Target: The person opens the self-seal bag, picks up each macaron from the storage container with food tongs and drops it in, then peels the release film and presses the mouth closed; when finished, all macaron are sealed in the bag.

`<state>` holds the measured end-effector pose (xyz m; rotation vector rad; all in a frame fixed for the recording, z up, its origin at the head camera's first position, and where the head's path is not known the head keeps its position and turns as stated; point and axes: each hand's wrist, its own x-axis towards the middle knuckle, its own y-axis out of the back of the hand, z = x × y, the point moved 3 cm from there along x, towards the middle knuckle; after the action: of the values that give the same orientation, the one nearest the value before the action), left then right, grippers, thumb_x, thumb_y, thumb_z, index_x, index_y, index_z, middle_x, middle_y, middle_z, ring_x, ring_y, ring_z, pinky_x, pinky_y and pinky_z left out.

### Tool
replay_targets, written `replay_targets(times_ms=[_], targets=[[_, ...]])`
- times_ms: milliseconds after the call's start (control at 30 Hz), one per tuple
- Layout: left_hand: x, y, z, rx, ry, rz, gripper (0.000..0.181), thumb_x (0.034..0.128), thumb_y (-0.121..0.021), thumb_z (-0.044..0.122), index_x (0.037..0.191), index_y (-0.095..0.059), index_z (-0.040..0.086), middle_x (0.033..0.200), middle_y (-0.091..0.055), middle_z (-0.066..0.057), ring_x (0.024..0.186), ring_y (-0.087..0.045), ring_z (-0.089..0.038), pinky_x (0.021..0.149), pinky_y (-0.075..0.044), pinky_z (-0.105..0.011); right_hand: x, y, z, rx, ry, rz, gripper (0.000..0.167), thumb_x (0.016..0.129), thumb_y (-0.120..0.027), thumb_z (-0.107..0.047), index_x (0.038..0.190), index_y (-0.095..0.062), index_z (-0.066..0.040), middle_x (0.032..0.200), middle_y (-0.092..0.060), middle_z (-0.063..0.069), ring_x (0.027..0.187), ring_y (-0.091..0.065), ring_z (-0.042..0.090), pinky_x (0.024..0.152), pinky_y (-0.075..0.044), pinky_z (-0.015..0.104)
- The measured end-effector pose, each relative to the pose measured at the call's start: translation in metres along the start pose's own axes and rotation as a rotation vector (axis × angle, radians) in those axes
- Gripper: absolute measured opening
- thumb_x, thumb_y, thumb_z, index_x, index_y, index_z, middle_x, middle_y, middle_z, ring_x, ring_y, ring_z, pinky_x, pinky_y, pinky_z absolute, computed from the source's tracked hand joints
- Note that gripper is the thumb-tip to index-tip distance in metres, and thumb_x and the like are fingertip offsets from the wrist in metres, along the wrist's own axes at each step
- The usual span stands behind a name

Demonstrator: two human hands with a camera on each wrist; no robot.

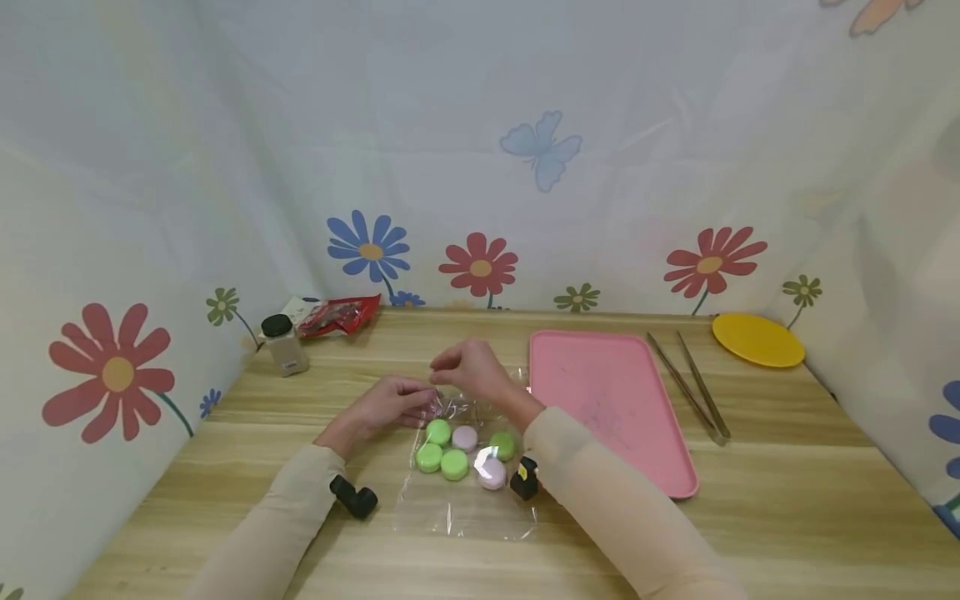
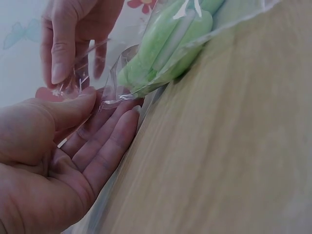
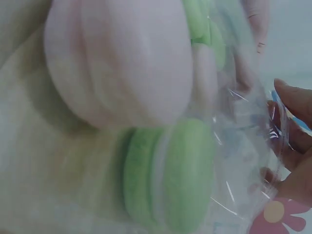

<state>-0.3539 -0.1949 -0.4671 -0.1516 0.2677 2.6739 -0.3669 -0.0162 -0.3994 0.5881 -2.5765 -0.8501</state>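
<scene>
On the wooden table lies a clear plastic bag [image 1: 465, 518] with several light green macarons [image 1: 454, 464] and two pale lilac macarons [image 1: 465, 438] spread flat inside. My left hand [image 1: 386, 403] pinches the film at the bag's far left corner between thumb and forefinger, its other fingers stretched beneath. Just above it, my right hand [image 1: 474, 369] reaches across the bag and pinches the film near its far edge. A green macaron [image 2: 168, 46] lies close to my left fingertips in the left wrist view. One green macaron [image 3: 170, 175] shows through the film in the right wrist view.
A pink tray [image 1: 600, 392] lies right of the bag, with metal tongs [image 1: 697, 392] beside it and a yellow plate [image 1: 759, 340] at the far right. At the back left are a black-lidded jar [image 1: 285, 346] and a red packet [image 1: 341, 317].
</scene>
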Motion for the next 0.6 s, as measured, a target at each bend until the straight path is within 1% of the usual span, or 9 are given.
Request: replay_targets(times_ms=[200, 400, 467, 600], targets=[[0.001, -0.001, 0.000, -0.017, 0.004, -0.008, 0.030, 0.1020, -0.060, 0.015, 0.120, -0.066, -0.008, 0.097, -0.073, -0.012, 0.087, -0.071, -0.019, 0.079, -0.059, -0.034, 0.002, -0.005, -0.003, -0.002, 0.026, 0.049, 0.017, 0.089, -0.076, -0.005, 0.105, -0.078, -0.001, 0.098, -0.076, 0.008, 0.084, -0.070, 0.011, 0.071, -0.055, 0.020], [0.001, -0.001, 0.001, -0.010, 0.014, -0.001, 0.032, 0.1020, -0.060, 0.019, 0.122, -0.067, -0.006, 0.102, -0.074, -0.012, 0.091, -0.071, -0.020, 0.080, -0.059, -0.034, 0.000, -0.004, -0.010, -0.059, 0.059, 0.085, 0.012, 0.093, -0.072, -0.006, 0.101, -0.079, -0.002, 0.096, -0.076, 0.009, 0.078, -0.067, 0.009, 0.067, -0.054, 0.019], [0.000, -0.001, 0.002, -0.013, 0.019, 0.002, 0.033, 0.1019, -0.061, 0.019, 0.122, -0.067, -0.006, 0.102, -0.074, -0.013, 0.091, -0.071, -0.020, 0.080, -0.058, -0.033, 0.000, -0.004, -0.011, -0.076, 0.066, 0.083, 0.011, 0.094, -0.070, -0.006, 0.099, -0.078, -0.001, 0.094, -0.076, 0.008, 0.076, -0.065, 0.010, 0.066, -0.053, 0.019], [0.001, -0.001, 0.001, -0.027, 0.020, -0.002, 0.032, 0.1020, -0.060, 0.017, 0.122, -0.066, -0.008, 0.101, -0.073, -0.013, 0.090, -0.072, -0.019, 0.080, -0.059, -0.034, 0.001, -0.007, -0.011, -0.112, 0.073, 0.047, 0.010, 0.094, -0.070, -0.007, 0.098, -0.076, 0.000, 0.090, -0.074, 0.007, 0.077, -0.065, 0.011, 0.068, -0.053, 0.019]])
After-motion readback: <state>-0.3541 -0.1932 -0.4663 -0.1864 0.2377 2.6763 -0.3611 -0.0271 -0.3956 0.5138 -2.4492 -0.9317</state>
